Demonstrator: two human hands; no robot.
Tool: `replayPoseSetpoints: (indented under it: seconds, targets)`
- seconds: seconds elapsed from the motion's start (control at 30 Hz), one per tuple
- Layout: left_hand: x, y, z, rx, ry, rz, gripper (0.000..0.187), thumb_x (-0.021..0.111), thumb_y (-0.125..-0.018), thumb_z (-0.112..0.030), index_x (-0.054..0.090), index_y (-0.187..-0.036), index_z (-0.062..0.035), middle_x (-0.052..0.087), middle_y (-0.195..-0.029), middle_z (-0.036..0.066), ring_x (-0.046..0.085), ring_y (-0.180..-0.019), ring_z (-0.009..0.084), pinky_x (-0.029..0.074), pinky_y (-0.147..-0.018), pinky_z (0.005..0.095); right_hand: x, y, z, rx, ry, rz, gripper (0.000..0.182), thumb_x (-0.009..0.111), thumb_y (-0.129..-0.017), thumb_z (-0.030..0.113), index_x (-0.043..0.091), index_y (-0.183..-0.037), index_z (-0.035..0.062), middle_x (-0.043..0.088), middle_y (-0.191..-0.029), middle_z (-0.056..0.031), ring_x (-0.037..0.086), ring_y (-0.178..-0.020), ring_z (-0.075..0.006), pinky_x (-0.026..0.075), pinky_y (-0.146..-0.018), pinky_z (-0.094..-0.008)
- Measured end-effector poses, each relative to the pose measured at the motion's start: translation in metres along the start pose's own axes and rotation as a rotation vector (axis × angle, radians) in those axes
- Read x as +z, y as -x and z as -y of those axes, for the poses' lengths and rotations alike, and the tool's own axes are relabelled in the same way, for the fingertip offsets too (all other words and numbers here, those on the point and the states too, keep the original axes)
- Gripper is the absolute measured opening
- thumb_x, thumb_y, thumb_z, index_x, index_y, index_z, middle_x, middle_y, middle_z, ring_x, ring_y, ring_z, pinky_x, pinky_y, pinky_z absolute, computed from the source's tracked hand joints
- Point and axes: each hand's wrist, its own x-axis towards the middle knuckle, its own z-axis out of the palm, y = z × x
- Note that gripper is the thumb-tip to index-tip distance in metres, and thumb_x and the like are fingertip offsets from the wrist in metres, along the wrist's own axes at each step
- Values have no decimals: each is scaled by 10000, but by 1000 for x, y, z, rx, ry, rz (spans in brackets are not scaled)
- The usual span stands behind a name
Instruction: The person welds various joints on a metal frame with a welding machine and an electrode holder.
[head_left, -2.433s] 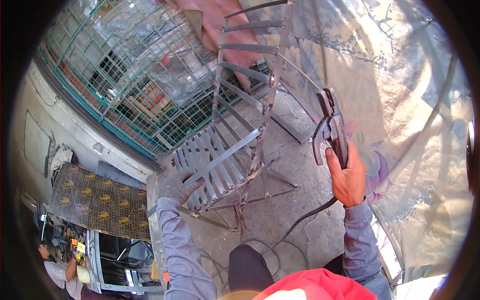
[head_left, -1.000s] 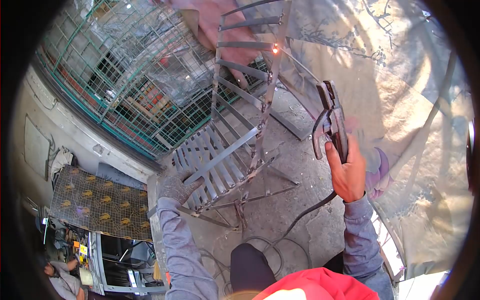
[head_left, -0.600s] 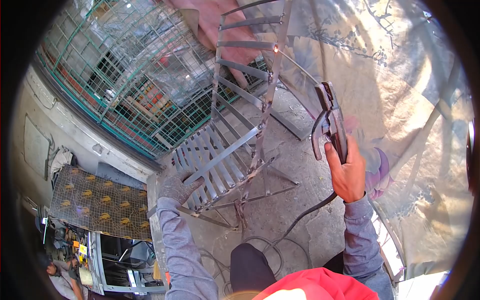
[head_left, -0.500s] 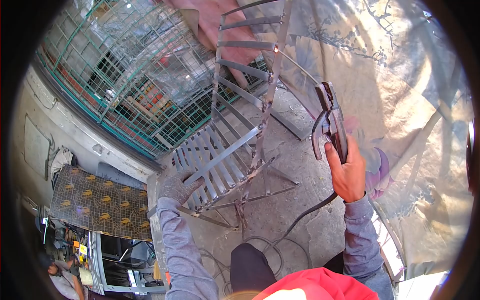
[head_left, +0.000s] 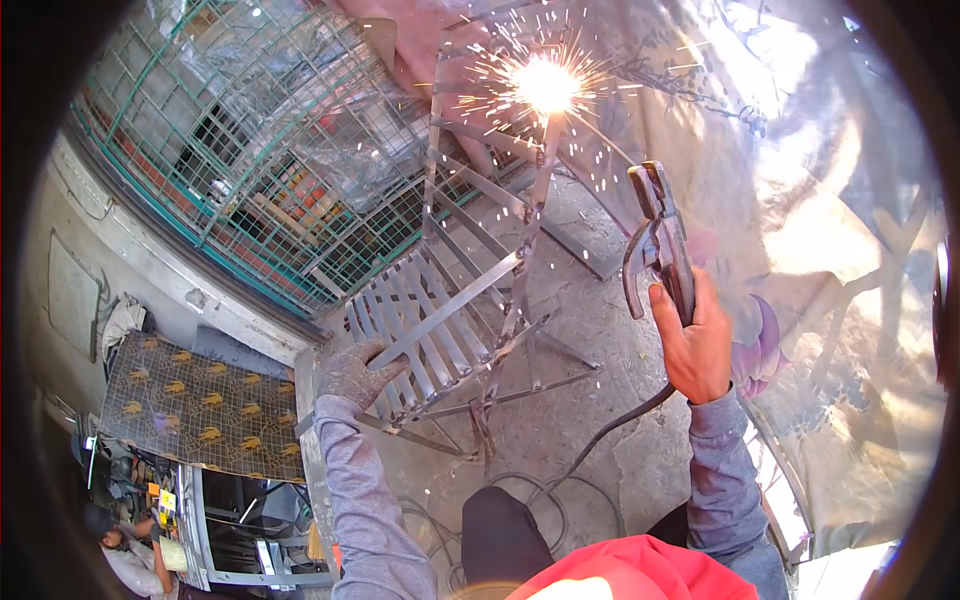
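Observation:
My bare right hand (head_left: 695, 340) grips a welding electrode holder (head_left: 665, 235) with a thin welding rod (head_left: 605, 138) clamped in its jaws. At the rod's far end a bright arc (head_left: 547, 84) throws sparks around the upper right side of a metal chair frame (head_left: 515, 300). Glare hides the joint there. My gloved left hand (head_left: 362, 375) is closed around the end of a flat metal bar (head_left: 440, 312), which crosses the chair frame near its slatted seat (head_left: 425, 345). A black cable (head_left: 620, 425) runs down from the holder to the floor.
A green wire cage (head_left: 260, 170) stands at the upper left. Draped fabric (head_left: 800, 330) hangs along the right. Coiled cable (head_left: 560, 510) lies on the concrete floor (head_left: 640, 470) by my knee. Another person (head_left: 135, 560) is at the lower left, near a patterned board (head_left: 205, 400).
The small glow at the rod tip has become a bright arc with flying sparks, lighting the fabric. Both hands have stayed almost in place.

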Motion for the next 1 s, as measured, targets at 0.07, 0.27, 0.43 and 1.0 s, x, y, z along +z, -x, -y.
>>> replayPoseSetpoints:
  seconds: [0.07,0.27,0.43,1.0]
  targets:
    - [0,0,0,-17,28,13,460,739,-838,-544,772,-1086,-158,763,-997,93,723,-948,278,536,-884,387,0,-1,0,-10,3,-4,327,703,-970,223,606,-1213,27,649,-901,-141,614,-733,-212,497,-699,-347]
    - [5,-1,4,-58,80,19,532,737,-824,-574,765,-1103,-122,754,-1034,133,710,-968,303,534,-886,404,1,1,1,-37,-49,-58,310,706,-969,223,591,-1179,27,611,-783,-98,545,-682,-170,478,-656,-329]
    - [1,0,0,-67,73,29,485,742,-829,-556,775,-1080,-142,759,-1003,116,714,-935,294,535,-868,401,1,0,4,-17,-19,-48,312,706,-967,217,597,-1193,32,614,-805,-108,555,-706,-179,482,-679,-334]
    - [1,-2,2,-68,76,35,490,733,-837,-551,773,-1108,-143,756,-1014,131,709,-945,316,533,-859,415,5,-3,2,-39,-47,-65,312,701,-966,240,603,-1182,38,619,-844,-134,558,-684,-219,482,-675,-345]
